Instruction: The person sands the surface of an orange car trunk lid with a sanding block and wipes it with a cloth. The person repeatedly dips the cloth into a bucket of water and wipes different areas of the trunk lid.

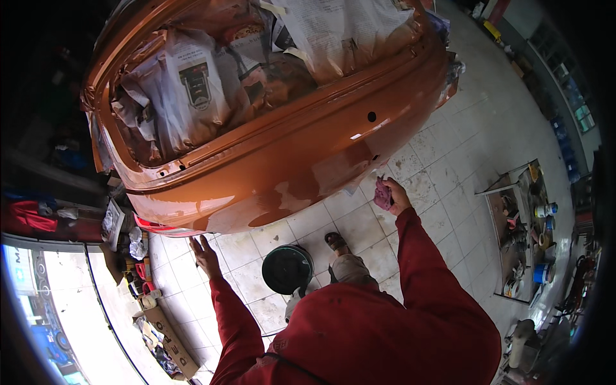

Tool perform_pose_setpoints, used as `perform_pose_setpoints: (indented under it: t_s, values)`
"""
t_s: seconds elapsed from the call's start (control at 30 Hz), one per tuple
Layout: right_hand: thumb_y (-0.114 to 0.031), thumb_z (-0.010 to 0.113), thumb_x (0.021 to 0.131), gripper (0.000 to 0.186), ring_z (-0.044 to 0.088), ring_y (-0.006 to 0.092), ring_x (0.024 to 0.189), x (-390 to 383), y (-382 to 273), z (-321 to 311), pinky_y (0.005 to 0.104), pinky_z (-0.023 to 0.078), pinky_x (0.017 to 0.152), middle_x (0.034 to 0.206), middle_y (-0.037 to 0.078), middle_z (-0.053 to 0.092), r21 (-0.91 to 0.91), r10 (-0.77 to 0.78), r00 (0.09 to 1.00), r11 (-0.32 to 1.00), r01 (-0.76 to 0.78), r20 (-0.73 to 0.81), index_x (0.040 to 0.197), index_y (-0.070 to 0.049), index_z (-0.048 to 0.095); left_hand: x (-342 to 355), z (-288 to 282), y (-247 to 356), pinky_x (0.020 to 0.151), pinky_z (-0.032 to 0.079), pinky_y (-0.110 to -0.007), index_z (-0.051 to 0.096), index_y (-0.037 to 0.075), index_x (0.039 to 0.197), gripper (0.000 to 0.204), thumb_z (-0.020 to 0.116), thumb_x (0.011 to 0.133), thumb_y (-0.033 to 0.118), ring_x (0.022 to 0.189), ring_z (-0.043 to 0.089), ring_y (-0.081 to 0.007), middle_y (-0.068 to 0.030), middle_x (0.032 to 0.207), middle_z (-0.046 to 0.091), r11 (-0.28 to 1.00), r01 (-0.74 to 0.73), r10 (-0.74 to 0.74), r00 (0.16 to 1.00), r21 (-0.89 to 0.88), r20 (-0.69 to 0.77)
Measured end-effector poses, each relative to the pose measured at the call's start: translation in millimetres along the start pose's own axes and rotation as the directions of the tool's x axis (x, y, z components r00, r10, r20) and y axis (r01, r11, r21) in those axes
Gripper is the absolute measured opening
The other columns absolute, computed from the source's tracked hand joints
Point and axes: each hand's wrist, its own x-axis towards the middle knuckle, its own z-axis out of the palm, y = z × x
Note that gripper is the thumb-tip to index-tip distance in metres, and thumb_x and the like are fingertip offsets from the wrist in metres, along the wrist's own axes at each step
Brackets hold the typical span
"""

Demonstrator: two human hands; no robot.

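An orange car body [269, 183] with a glossy, wet-looking rear panel fills the upper middle of the head view. Its open trunk is lined with newspaper and plastic sheeting [192, 96]. My right hand [399, 196] grips a crumpled purplish cloth [383, 194] just off the panel's lower right edge. Close by the lower left edge, beside a red strip [163, 228], my left hand [205, 256] is held out with its fingers stretched and holds nothing. Whether its fingertips touch the body, I cannot tell.
A dark green bucket [287, 269] stands on the tiled floor by my feet. At right is a shelf cart [513, 237] with cans and tape rolls. A cardboard box [170, 343] of crumpled material sits at lower left, near several bottles [144, 279].
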Motion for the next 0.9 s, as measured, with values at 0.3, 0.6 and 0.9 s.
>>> perform_pose_setpoints:
  t_s: [0.3,0.6,0.9]
  values:
    - [-0.012,0.063,0.090,0.011,0.071,0.0224,0.086,50.0,32.1,9.8,0.0430,0.062,0.085,0.093,0.004,0.070,0.048,0.210,0.978,0.977,-0.209,-0.014,0.100,-0.010,0.067,-94.1,19.2,103.8,0.122,0.040,-0.045,0.047,-0.002,0.158,0.065,0.062,0.108,0.038,0.154,0.041,-0.0456,-0.0320,0.161,0.047,0.966,0.260,-0.250,0.927,0.000,0.281]
    - [-0.013,0.063,0.092,0.013,0.073,0.0248,0.088,15.1,16.1,-22.9,0.0444,0.063,0.087,0.096,0.005,0.070,0.033,0.187,0.974,0.981,-0.193,0.131,0.105,-0.009,0.066,-164.3,-0.4,198.8,0.111,0.053,-0.053,0.017,0.020,0.174,0.123,0.094,0.079,0.023,0.155,0.037,-0.0498,-0.0304,0.176,0.014,0.997,0.004,-0.024,0.961,0.073,0.275]
    - [-0.045,0.071,0.104,0.043,0.075,0.0242,0.089,-123.4,-80.3,-45.5,0.0428,0.063,0.091,0.098,0.009,0.075,0.007,0.012,0.917,1.000,-0.016,0.398,0.108,-0.003,0.070,-240.0,-59.1,248.5,0.126,0.034,-0.060,0.024,0.011,0.172,0.119,0.095,0.079,0.030,0.159,0.023,-0.0562,-0.0307,0.176,0.017,0.942,-0.316,0.327,0.940,0.112,-0.095]
